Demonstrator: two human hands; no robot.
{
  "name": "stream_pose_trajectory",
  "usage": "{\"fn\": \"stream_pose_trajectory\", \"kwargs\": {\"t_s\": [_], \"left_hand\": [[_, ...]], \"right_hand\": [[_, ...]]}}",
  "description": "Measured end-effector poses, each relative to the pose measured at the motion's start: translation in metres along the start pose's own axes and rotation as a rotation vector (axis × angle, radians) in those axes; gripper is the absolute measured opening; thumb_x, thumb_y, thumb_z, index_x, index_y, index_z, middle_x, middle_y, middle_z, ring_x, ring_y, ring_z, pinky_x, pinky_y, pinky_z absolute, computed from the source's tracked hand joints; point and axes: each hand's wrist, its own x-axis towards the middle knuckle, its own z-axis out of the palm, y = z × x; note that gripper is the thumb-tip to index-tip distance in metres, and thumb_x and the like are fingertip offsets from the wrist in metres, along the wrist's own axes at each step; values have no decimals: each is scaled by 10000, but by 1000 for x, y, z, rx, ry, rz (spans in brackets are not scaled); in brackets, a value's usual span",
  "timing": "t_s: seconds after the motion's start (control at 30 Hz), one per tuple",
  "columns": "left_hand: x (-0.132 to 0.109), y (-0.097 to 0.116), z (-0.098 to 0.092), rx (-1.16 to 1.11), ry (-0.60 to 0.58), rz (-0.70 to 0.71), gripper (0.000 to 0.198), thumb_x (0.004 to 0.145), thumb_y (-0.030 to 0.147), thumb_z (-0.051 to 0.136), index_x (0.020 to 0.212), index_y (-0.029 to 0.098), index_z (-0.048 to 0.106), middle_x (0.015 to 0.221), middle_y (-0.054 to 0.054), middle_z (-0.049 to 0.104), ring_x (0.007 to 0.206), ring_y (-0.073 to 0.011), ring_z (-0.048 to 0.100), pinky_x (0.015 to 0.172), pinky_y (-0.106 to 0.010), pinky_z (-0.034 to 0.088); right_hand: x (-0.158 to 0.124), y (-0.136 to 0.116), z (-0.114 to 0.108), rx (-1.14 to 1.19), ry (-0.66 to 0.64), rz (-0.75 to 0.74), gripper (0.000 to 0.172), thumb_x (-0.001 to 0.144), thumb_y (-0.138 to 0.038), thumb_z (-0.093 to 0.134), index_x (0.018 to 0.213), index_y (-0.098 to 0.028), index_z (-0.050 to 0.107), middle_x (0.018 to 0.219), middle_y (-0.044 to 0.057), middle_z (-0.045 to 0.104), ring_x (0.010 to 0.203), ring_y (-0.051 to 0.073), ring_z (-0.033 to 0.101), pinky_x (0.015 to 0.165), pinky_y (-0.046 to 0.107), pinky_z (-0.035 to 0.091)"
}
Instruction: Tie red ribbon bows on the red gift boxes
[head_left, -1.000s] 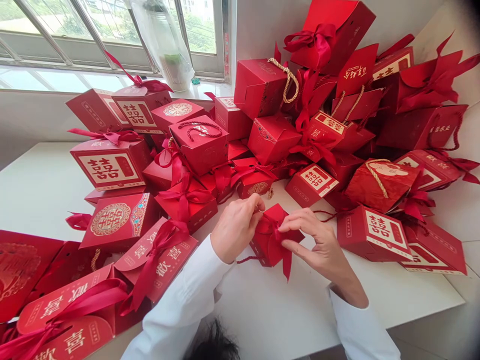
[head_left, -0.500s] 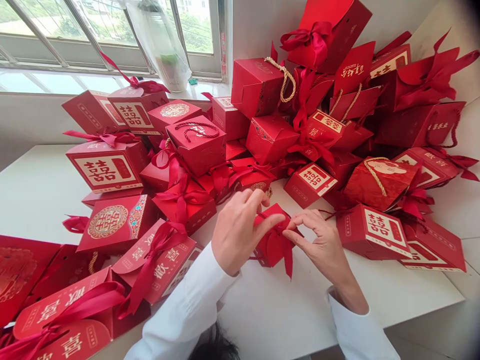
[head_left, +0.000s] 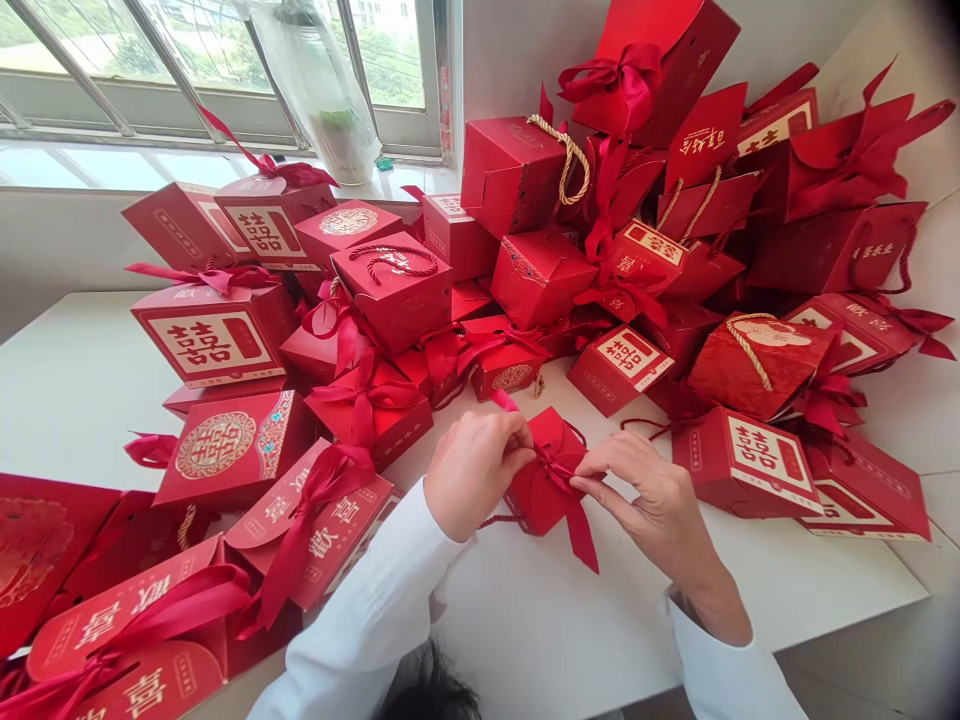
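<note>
A small red gift box [head_left: 538, 508] stands on the white table [head_left: 517, 630] between my hands. Across its top runs a red ribbon [head_left: 581, 535], with one tail hanging down the front. My left hand [head_left: 480, 470] is closed in a pinch on the ribbon at the box's left, and a ribbon end sticks up behind the fingers. My right hand [head_left: 645, 495] pinches the ribbon at the right side between thumb and forefinger. The ribbon's crossing lies over the middle of the lid. A dark red cord shows at the box's lower left.
Many red boxes are piled behind, including a box with a gold cord [head_left: 517, 175]. Close on the right sits a box with white label [head_left: 739, 465]; at left lies a ribboned box [head_left: 307, 520]. A bagged jar [head_left: 330, 110] stands on the windowsill.
My left hand has come down from above the box and closed on the ribbon at the left. My right hand has shifted slightly right and down. The ribbon is drawn across the lid.
</note>
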Motion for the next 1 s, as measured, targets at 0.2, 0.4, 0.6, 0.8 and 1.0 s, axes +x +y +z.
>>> {"fn": "stream_pose_trajectory", "kwargs": {"t_s": [0.2, 0.4, 0.6, 0.8, 1.0], "left_hand": [[0, -1, -1, -18, -2, 15, 95, 814, 168, 571, 739, 196, 622, 705, 23, 643, 628, -124, 515, 586, -220, 347], [1, 0, -1, -17, -12, 132, 159, 849, 188, 538, 883, 223, 689, 812, 2, 703, 689, -138, 586, 624, -219, 375], [-1, -3, -1, -38, -7, 254, 239, 876, 187, 494, 978, 253, 698, 772, -5, 694, 665, -138, 593, 605, -224, 367], [-1, 0, -3, -21, -15, 210, 191, 865, 204, 509, 873, 226, 698, 658, 9, 636, 603, -127, 547, 558, -218, 330], [-2, 3, -4, -12, -37, 184, 189, 854, 183, 515, 910, 218, 692, 712, 6, 656, 631, -132, 546, 578, -216, 344]], "right_hand": [[-7, 5, -6, 34, -100, -28, 105, 890, -119, 559, 846, -213, 577, 789, 15, 607, 772, 176, 530, 728, 325, 424], [-2, -1, -10, 57, -178, -6, 64, 873, -184, 601, 819, -218, 593, 789, 15, 629, 803, 182, 555, 744, 317, 455], [-2, -2, -10, 90, -194, 40, 106, 891, -216, 571, 785, -220, 568, 784, 24, 627, 775, 186, 556, 719, 329, 462], [-1, 6, -10, 133, -108, 109, 72, 923, -219, 527, 863, -224, 567, 832, 15, 611, 797, 167, 562, 721, 286, 446], [28, 16, 0, -11, -132, 27, 253, 952, -161, 418, 1097, -257, 601, 1080, 62, 560, 1012, 197, 526, 861, 325, 446]]}}
